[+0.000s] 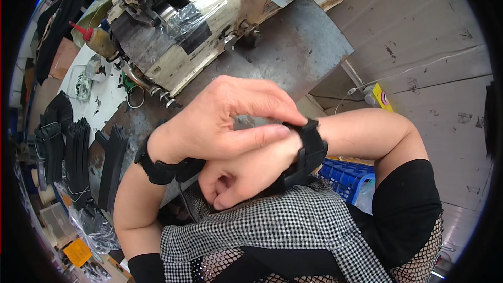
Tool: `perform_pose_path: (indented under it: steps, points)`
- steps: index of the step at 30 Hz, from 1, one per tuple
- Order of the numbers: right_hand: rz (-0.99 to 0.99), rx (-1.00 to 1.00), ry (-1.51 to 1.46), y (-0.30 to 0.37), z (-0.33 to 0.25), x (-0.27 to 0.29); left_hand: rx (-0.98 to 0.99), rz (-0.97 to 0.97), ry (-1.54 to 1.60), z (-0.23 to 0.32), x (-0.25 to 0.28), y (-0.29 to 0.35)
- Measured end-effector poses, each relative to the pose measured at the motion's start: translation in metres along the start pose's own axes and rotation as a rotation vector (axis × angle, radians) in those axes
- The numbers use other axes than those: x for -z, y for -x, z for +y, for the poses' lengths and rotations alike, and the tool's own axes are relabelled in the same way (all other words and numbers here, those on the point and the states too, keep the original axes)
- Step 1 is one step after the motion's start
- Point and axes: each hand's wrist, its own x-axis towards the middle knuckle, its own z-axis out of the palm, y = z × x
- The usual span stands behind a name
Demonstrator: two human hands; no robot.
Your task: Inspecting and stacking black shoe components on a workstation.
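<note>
My left hand (230,118) reaches across my body over my right wrist. Its thumb and fingertips pinch the edge of a black wrist strap (314,144) worn there. Below it, my right hand (251,175) is curled into a loose fist in front of my checked apron (272,220), with no object visible in its fingers. A second black strap (157,170) circles my left wrist. The underside of the right strap is out of sight.
An industrial sewing machine (173,36) stands on the metal worktable (283,47) ahead. An oil bottle with a red tip (99,42) is beside it. Bundled black fabric pieces (77,162) lie at left. A blue basket (343,178) sits at right, behind my forearm.
</note>
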Motion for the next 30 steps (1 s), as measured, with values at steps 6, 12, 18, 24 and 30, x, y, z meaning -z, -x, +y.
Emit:
perform_pose_path:
  steps: [6, 12, 18, 24, 30]
  points:
    - [0.456, -0.014, 0.541, 0.023, -0.010, 0.060, 0.243, 0.532, 0.021, 0.023, 0.024, 0.034]
    - [0.641, -0.182, -0.095, 0.026, -0.013, 0.103, 0.367, 0.768, -0.109, 0.039, 0.022, 0.091]
    - [0.542, -0.265, -0.570, 0.017, -0.002, 0.117, 0.429, 0.968, -0.058, 0.049, 0.008, 0.135]
    - [0.579, -0.314, -0.548, 0.009, 0.009, 0.120, 0.451, 1.024, -0.061, 0.052, 0.004, 0.156]
    - [0.586, -0.331, -0.546, 0.007, 0.011, 0.122, 0.469, 1.074, -0.088, 0.058, 0.004, 0.170]
